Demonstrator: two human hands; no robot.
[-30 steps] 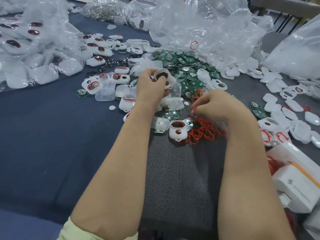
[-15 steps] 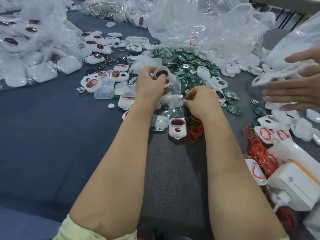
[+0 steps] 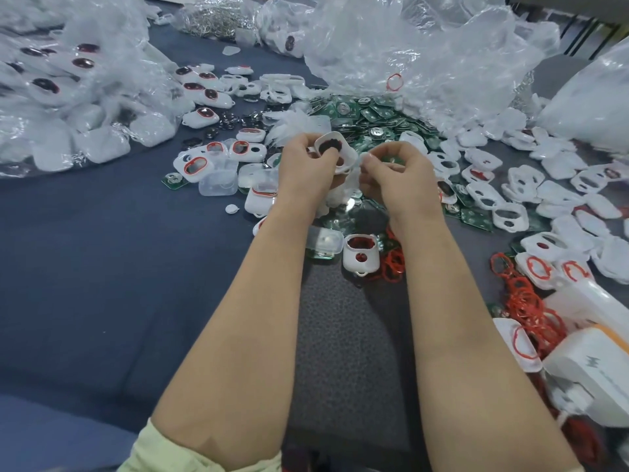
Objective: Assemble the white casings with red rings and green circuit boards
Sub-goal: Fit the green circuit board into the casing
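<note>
Over the middle of the blue cloth (image 3: 85,267), above a scatter of parts, the person works with both bare forearms stretched forward. The left hand (image 3: 308,168) grips a white casing (image 3: 335,149), fingers curled round its near edge, and holds it tilted so that its dark round opening faces up and toward the person. The right hand (image 3: 398,178) is just beside it, thumb and fingers drawn together in a pinch close to the casing's right edge; whether anything sits between them I cannot tell, it is too small and blurred.

Beyond the hands lies a heap of green circuit boards (image 3: 374,114), partly under crumpled clear plastic bags (image 3: 425,46). On the grey mat (image 3: 347,335) between the forearms, a second casing (image 3: 360,255) lies flat with red showing in its upper opening, and a tangle of red rings (image 3: 393,264) touches its right side. More of them are heaped further right (image 3: 524,301), near a white box (image 3: 592,373) with an orange edge. Loose casings (image 3: 544,172) spread across the right of the table, some already ringed in red. A small clear lid (image 3: 218,182) rests to the left of the hands, among other ringed pieces.
</note>
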